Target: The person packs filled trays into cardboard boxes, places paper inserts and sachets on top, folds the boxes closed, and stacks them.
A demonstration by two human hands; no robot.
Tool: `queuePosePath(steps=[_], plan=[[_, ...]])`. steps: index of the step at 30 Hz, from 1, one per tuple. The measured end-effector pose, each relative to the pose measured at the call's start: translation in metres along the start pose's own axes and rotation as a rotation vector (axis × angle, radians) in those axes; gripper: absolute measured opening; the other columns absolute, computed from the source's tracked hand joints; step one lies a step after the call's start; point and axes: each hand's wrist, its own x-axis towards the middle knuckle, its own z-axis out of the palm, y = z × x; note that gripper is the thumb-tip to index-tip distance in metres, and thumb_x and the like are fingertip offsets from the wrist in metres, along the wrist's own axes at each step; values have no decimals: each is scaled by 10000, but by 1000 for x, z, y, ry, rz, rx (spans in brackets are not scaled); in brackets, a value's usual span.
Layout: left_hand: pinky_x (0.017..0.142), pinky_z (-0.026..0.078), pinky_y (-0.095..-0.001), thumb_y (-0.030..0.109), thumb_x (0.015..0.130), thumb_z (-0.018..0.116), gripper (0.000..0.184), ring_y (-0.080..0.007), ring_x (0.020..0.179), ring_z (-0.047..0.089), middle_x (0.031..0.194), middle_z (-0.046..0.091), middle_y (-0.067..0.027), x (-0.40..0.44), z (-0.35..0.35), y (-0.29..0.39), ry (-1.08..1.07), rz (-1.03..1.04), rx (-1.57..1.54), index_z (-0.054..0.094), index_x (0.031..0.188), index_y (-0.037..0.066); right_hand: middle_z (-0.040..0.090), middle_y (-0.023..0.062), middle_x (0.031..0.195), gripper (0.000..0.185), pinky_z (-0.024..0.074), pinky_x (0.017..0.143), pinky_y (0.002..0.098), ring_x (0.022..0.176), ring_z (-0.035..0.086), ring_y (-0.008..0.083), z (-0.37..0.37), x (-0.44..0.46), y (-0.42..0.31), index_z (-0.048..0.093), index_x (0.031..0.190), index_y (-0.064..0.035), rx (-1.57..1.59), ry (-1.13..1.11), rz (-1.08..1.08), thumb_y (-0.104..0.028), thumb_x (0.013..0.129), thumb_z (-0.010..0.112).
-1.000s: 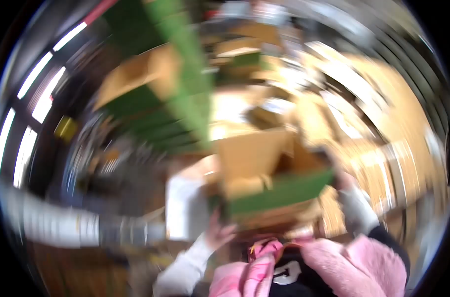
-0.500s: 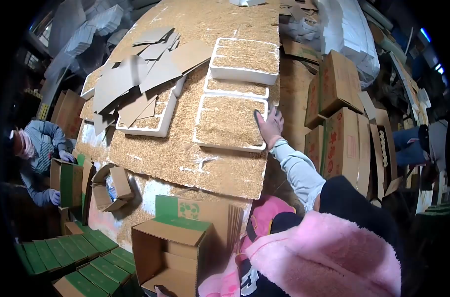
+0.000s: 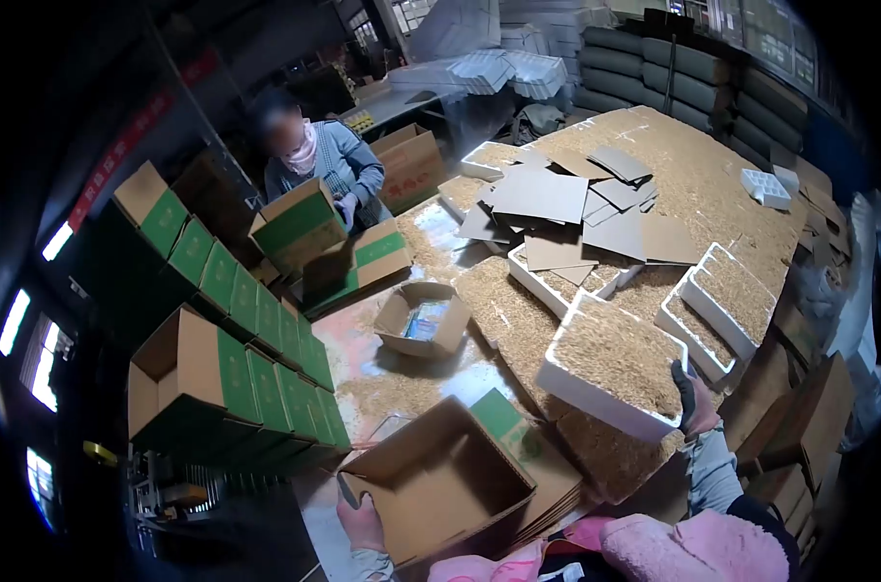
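A shaving-covered table point(image 3: 721, 175) is filling the upper right. Stacked green-and-brown boxes point(image 3: 271, 388) are standing at left. An open cardboard box point(image 3: 411, 436) is gaping at bottom centre. A white tray point(image 3: 595, 398) of shavings is slanting right of centre. The right hand point(image 3: 698, 404) is gripping the tray's right end; the left hand point(image 3: 361, 522) is pinching the box's left rim, thumb inside.

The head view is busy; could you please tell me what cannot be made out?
In the head view:
- Anything beneath the loose filling in the white tray the right hand holds: filling covers it.
- What the small carton's blue-and-white contents are: too small.
- Co-worker's legs: hidden behind cartons.
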Motion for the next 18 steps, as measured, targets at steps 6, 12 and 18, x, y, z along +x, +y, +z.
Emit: queuePosePath(steps=[6,12,18], plan=[[833,457,-371,102,809,513,400,-301,988,598,1052,615,-200,57,42,27,-215,155,336,505,1206,46,571,95,1096,389,439,859,268,983,538,127,181,-68,-120,493,1187,33,155,-720,-50,-282,959,469],[782,483,-315,147,883,469,347,-230,956,598,1060,613,-148,65,88,-33,-495,-120,-581,519,1197,7,570,63,1088,479,425,867,249,970,521,111,253,-89,-56,514,1191,10,176,-942,158,-393,932,504],[801,457,-265,-21,780,472,379,-163,895,585,1014,628,-87,84,69,-29,-384,113,-339,538,1151,-64,560,-17,793,330,429,578,219,661,493,58,188,-38,-69,553,1113,-32,-317,-605,-54,-273,891,589]])
